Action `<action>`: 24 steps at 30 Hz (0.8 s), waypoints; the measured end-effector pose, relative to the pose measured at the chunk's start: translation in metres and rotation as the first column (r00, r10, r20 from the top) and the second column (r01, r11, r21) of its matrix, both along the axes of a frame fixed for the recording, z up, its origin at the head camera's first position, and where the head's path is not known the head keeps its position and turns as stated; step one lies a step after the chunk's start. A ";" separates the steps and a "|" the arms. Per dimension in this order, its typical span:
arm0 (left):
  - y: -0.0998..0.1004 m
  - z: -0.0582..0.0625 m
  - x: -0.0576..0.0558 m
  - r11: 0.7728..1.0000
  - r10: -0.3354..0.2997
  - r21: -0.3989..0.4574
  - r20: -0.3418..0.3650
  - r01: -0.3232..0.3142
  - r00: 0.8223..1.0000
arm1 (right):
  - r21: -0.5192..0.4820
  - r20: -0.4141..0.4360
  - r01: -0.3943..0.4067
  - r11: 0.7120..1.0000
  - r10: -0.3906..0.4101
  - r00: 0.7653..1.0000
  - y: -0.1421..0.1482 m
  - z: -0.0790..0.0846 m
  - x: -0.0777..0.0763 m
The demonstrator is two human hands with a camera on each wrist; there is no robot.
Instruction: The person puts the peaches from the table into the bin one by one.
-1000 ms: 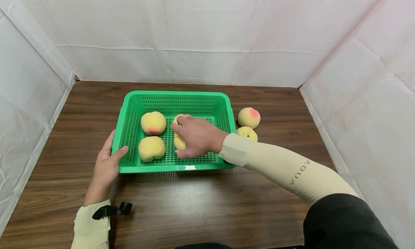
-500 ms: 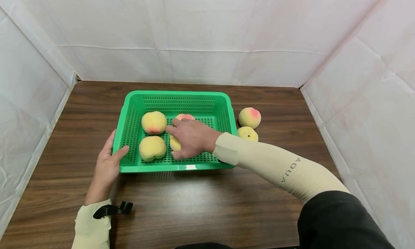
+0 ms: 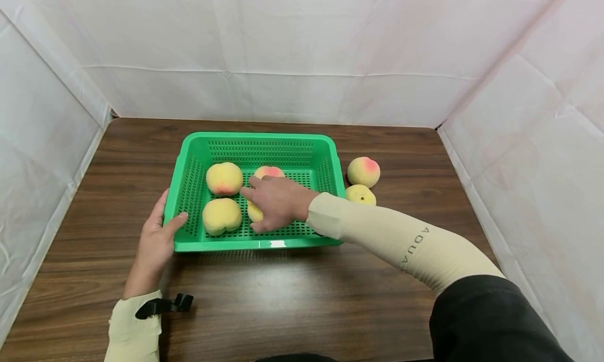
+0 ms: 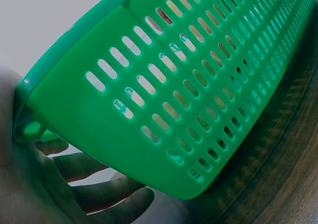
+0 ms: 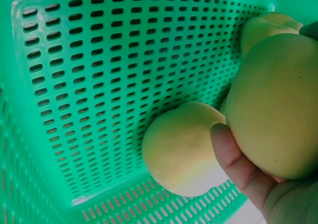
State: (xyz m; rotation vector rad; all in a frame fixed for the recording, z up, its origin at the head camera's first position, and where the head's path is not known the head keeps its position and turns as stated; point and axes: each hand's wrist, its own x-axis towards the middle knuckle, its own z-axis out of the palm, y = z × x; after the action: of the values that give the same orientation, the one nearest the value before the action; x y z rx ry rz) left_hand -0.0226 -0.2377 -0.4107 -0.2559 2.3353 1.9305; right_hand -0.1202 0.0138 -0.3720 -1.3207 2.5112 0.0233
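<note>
My left hand (image 3: 155, 241) grips the left end of a green perforated basket (image 3: 212, 245), thumb over the rim and fingers outside. In the left wrist view its fingers (image 4: 112, 191) reach along the outer wall. Inside the basket, my right hand (image 3: 278, 202) holds a yellow peach (image 3: 255, 211), mostly covered by the hand in the head view. The right wrist view shows this peach (image 5: 278, 105) against the fingers. Right behind the hand sits a pink-topped peach (image 3: 270, 171). Two more lie at the basket's left, a back peach (image 3: 224, 178) and a front peach (image 3: 221, 216).
Two peaches lie on the wooden table (image 3: 264, 304) just right of the basket: a pink-tipped peach (image 3: 363, 172) and, nearer, a yellow peach (image 3: 360, 195). White sheeting (image 3: 292, 95) hangs behind the table and along both sides.
My right hand has shifted slightly left with the peach, uncovering more of the pink-topped peach behind it. The left hand and the basket have hardly moved.
</note>
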 end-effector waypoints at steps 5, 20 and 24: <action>0.000 0.000 0.000 1.000 -0.001 0.006 0.008 0.000 1.000 | 0.016 0.012 -0.004 1.000 0.003 1.000 0.000 -0.006 -0.001; 0.000 -0.001 0.000 1.000 -0.008 -0.006 -0.022 0.008 1.000 | 0.025 0.023 -0.058 0.998 0.057 0.998 0.002 -0.015 0.004; 0.000 -0.001 0.000 1.000 -0.006 -0.011 -0.012 0.006 1.000 | 0.033 0.012 -0.096 0.995 0.095 0.995 0.003 -0.018 0.006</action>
State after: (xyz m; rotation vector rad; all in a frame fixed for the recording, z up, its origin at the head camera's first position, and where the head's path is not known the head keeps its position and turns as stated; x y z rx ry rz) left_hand -0.0228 -0.2377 -0.4119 -0.2383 2.3521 1.9227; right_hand -0.1145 0.0168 -0.3903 -1.4225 2.4265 0.0795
